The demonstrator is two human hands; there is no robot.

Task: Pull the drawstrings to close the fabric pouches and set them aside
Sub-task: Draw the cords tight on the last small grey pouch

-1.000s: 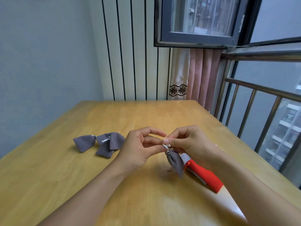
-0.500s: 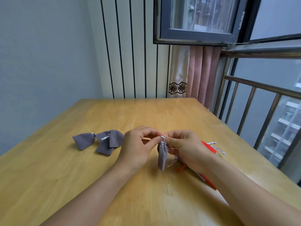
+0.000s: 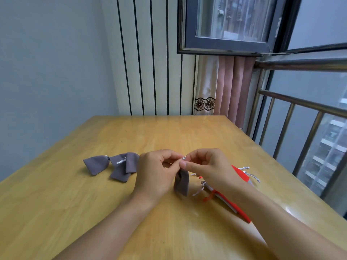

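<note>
Two hands meet above the middle of the wooden surface (image 3: 75, 203), and between them we see a small grey pouch (image 3: 181, 182) hanging upright, its lower end close to the wood; we cannot tell whether it touches. Our left hand (image 3: 155, 173) has its fingers curled inward, thumb and forefinger pinching at the gathered neck of the pouch. Our right hand (image 3: 208, 166) is likewise curled, its fingertips nipping the silver drawstring (image 3: 183, 158) at the very top, where a small bead shows. The two sets of fingertips nearly touch.

Well to the left lie three closed grey pouches (image 3: 114, 166), close together, two of them overlapping. Under our right wrist and forearm lies a red pouch (image 3: 242, 173), flat on the wood, with pale silvery cords (image 3: 251, 174) trailing just beyond it toward the railing (image 3: 300, 104). A red cord (image 3: 210, 197) and another silver one lie just beside the hanging pouch. A pink curtain (image 3: 234, 87) hangs behind the far corner, under the window.
</note>
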